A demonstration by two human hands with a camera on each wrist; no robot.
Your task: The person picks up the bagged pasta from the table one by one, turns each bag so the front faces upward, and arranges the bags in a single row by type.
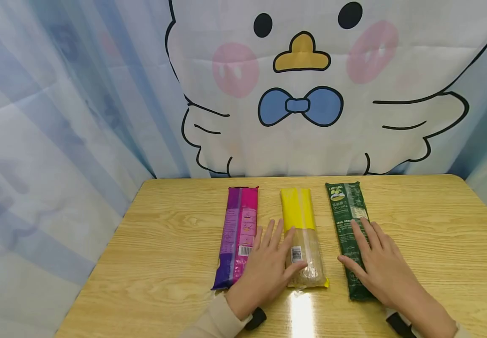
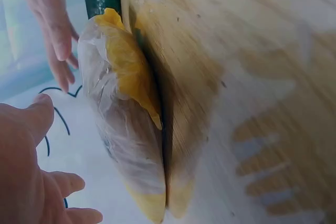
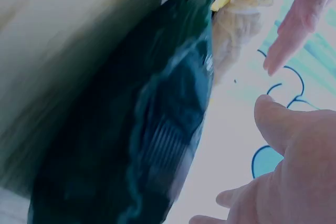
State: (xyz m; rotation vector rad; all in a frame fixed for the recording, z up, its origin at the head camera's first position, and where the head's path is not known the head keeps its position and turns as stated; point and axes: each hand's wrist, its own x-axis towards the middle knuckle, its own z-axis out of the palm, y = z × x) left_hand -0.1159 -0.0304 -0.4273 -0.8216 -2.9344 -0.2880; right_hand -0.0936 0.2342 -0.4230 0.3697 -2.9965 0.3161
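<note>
Three long packets lie side by side on a wooden table. On the left is a purple and pink packet (image 1: pixel 234 230); in the middle, a yellow packet (image 1: pixel 298 206) with a see-through lower half showing tan contents. At the right lies a dark green spaghetti packet (image 1: pixel 345 225). My left hand (image 1: pixel 266 265), fingers spread and straight, is over the gap between the purple and yellow packets, overlapping both. Over the green packet's lower right side, my right hand (image 1: pixel 380 265) is spread too. Both wrist views show the hands above the packets, gripping nothing.
The wooden table (image 1: pixel 150 253) reaches back to a curtain (image 1: pixel 298 145) printed with a white cartoon bird and a blue bow tie. A bright light reflection lies on the table's front middle. Dark bands circle both wrists.
</note>
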